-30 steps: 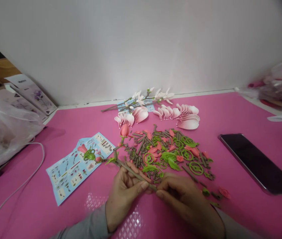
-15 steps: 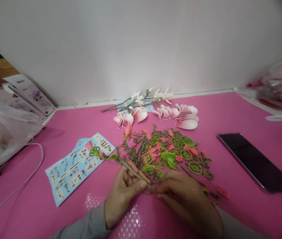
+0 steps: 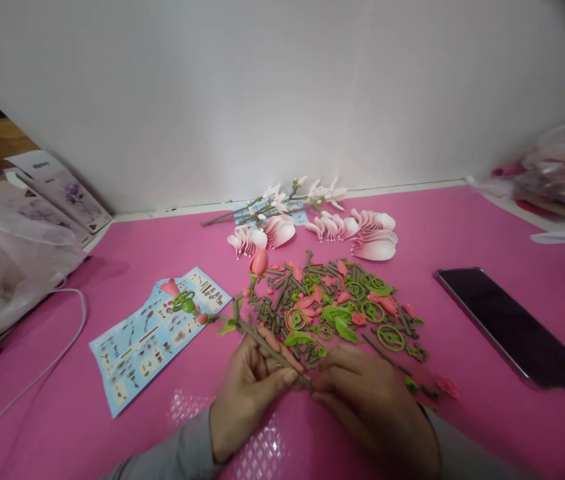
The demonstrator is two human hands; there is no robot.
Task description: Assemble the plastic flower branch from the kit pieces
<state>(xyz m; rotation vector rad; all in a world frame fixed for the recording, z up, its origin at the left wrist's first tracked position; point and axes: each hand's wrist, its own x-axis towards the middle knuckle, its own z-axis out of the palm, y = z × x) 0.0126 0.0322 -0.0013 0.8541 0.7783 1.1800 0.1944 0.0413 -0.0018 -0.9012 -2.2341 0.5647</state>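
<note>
A brown plastic flower branch (image 3: 264, 343) slants across the middle, bearing coral buds, a green ring piece and small leaves at its upper end. My left hand (image 3: 252, 387) is closed around its stem, thumb on top. At the stem's lower end, my right hand (image 3: 367, 407) pinches the tip between thumb and fingers; whether a separate small piece is there is hidden. Just beyond my hands spreads a pile of loose brown, green and coral pieces (image 3: 332, 317). A light-blue instruction sheet (image 3: 155, 340) lies under the branch's left fork.
White blossom branches (image 3: 282, 199) and stacked pink petals (image 3: 375, 245) lie at the back near the white wall. A dark phone (image 3: 512, 327) rests at right. Plastic bags (image 3: 7, 253) and a white cable (image 3: 70, 347) are at left, with another bagged heap (image 3: 562, 167) far right.
The branch has turned slightly in my hands, its left bud shifting left and its upper bud rising a little. Both hands keep their hold at nearly the same place.
</note>
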